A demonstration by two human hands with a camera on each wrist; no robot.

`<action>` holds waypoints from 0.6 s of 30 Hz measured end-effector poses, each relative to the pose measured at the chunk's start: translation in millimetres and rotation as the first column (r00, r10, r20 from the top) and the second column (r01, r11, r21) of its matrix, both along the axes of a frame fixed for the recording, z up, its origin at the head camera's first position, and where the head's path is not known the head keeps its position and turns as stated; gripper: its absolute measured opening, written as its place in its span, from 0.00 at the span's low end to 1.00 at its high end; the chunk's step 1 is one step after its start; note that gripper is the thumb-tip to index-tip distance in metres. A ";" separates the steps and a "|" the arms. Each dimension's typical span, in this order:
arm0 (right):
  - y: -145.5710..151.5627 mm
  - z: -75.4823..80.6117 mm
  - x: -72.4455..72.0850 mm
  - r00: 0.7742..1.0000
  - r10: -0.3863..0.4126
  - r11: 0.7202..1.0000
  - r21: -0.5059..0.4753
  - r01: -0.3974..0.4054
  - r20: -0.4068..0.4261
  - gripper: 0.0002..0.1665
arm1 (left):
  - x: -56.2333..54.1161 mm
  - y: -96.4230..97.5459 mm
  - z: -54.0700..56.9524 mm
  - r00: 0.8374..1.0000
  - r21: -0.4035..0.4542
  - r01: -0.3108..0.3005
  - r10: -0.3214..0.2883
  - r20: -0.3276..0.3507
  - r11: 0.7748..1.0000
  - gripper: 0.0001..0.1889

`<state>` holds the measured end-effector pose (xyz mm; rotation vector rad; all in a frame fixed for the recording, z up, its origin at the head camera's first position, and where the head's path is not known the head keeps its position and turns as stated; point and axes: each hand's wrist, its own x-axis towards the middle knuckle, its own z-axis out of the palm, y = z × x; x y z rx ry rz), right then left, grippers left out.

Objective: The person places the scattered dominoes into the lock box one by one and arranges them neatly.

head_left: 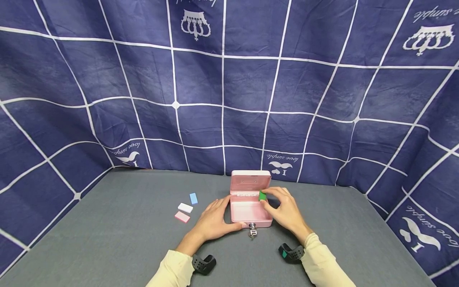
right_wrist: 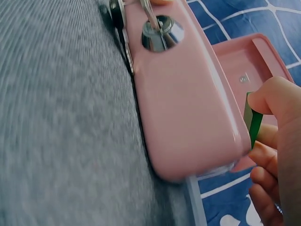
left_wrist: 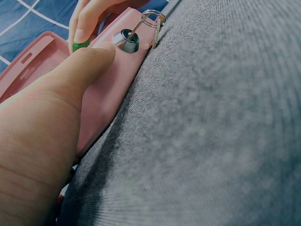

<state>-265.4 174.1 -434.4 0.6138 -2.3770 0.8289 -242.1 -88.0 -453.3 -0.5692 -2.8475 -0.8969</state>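
A pink metal cash box (head_left: pixel 264 224) stands with its lid (head_left: pixel 250 183) raised, and its inside shows bare pink. Keys on a ring (head_left: pixel 253 232) hang from the lock (left_wrist: pixel 127 41) on its front wall. My left hand (head_left: pixel 211 223) holds the box at its left front corner, thumb along the front beside the lock, the other fingers at the left side. Between thumb and fingertips my right hand (head_left: pixel 287 211) pinches a small green block (right_wrist: pixel 253 120) at the right side of the box, over its rim in the head view.
Left of the box, three small blocks lie on the grey table (head_left: pixel 125 231): a blue one (head_left: pixel 193 198), a white one (head_left: pixel 185 207) and a pink one (head_left: pixel 182 217). A blue curtain (head_left: pixel 201 127) with white lines hangs behind the table and along its sides.
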 end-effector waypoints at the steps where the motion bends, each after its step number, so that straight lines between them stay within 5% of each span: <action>1: -1.4 0.1 0.0 1.000 0.005 1.000 0.000 -0.005 0.002 0.19 | 0.0 -0.2 -0.1 1.000 0.002 0.000 0.000 -0.002 1.000 0.54; 18: -30.9 0.0 1.2 0.993 0.114 0.993 -0.025 -0.113 0.035 0.23 | 0.0 -0.8 0.1 0.999 -0.014 0.041 -0.040 0.012 0.999 0.55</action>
